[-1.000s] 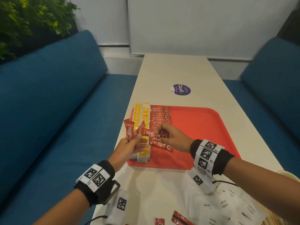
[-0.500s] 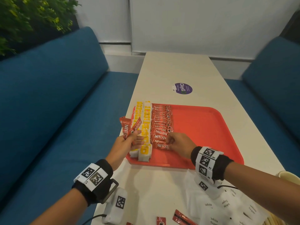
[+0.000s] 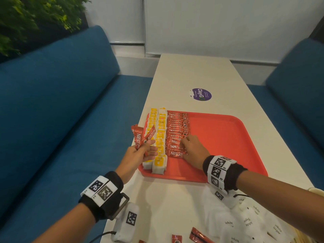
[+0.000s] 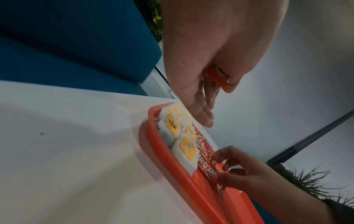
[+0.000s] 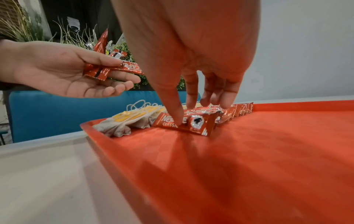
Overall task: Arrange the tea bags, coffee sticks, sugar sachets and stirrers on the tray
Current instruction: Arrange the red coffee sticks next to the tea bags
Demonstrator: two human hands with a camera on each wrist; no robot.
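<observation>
Two spare coffee sticks (image 3: 142, 137) sat pinched in the left hand (image 3: 136, 155); the right hand's (image 3: 192, 149) straight fingertips pressed the nearest stick (image 5: 184, 123) on the tray (image 3: 228, 137). Best nudged flush against its row.

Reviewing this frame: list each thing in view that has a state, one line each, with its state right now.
Tray: on the table, right half bare.
Tea bags: two rows along the tray's left edge.
Coffee sticks in a row: lying beside the tea bags.
Nearest coffee stick: flat, pressed by the right hand.
Spare coffee sticks: pinched in the left hand, off the tray.
Sugar sachets: heaped on the table, not yet placed.
</observation>
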